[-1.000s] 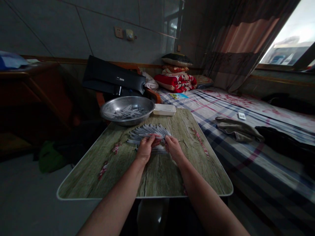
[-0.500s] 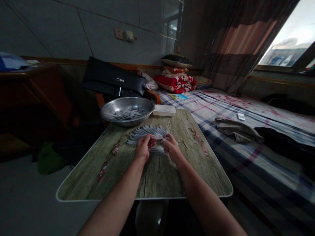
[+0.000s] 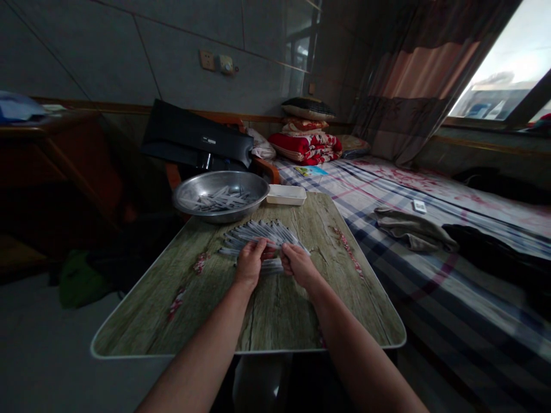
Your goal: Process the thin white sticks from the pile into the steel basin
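My left hand [image 3: 250, 263] is closed in a pinch over the middle of the table, on one end of a thin, pale, pen-like stick [image 3: 272, 245]. Opposite it, my right hand [image 3: 297, 264] has its fingers curled closed at the stick's other end. Just beyond both hands, many similar translucent sticks [image 3: 252, 229] with dark tips lie fanned out on the wood-patterned table [image 3: 275, 321]. A few more pale sticks [image 3: 272, 266] lie below and between my hands, partly hidden by them. The sticks' exact kind is too small to make out.
A wide metal basin [image 3: 181, 201] holding more sticks stands at the table's far left. Beside it is a white rectangular tray [image 3: 286, 196]. A bed with a plaid sheet [image 3: 357, 201] runs along the right side. A black monitor-like panel [image 3: 193, 137] leans behind the basin.
The fingers of my right hand have curled in more tightly, and that hand sits slightly lower. My left hand stays nearly in place. The view has shifted a little.
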Available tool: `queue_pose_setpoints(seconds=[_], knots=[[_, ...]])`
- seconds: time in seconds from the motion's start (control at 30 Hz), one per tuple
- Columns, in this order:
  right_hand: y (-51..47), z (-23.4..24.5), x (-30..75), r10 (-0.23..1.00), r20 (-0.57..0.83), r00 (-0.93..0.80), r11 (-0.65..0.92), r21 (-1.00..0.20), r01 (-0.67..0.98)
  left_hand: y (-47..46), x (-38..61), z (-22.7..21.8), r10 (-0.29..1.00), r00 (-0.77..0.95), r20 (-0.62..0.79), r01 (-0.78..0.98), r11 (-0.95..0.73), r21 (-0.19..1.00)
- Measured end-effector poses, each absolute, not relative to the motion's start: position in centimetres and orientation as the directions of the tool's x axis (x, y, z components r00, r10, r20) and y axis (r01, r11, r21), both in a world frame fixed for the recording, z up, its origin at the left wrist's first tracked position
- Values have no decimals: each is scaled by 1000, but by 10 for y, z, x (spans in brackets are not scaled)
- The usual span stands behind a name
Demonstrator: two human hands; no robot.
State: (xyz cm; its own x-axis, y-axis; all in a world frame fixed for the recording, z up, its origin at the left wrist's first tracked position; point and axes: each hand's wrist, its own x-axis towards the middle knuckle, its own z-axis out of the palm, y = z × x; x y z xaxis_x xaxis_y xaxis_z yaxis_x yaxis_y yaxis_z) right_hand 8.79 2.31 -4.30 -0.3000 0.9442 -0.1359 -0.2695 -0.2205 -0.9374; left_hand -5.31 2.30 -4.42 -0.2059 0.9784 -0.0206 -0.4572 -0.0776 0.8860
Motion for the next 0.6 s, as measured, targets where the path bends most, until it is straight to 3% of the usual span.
queue_pose_setpoints(seconds=[0.13, 0.33, 0.47, 0.6], knots=[[25, -43, 89, 956, -114, -271, -188, -946, -264, 23, -55, -43, 978, -205, -26, -473, -76, 878], [27, -40, 93, 983, -110, -147, -163, -888, -430, 28, -66, -41, 935, -340, -106, -595, -126, 793], [25, -36, 94, 967, -130, -218, -224, -838, -497, 27, -65, -40, 947, -302, -112, -632, -110, 767], [25, -36, 94, 951, -124, -284, -239, -877, -418, 26, -62, -42, 963, -264, -62, -600, -114, 792]])
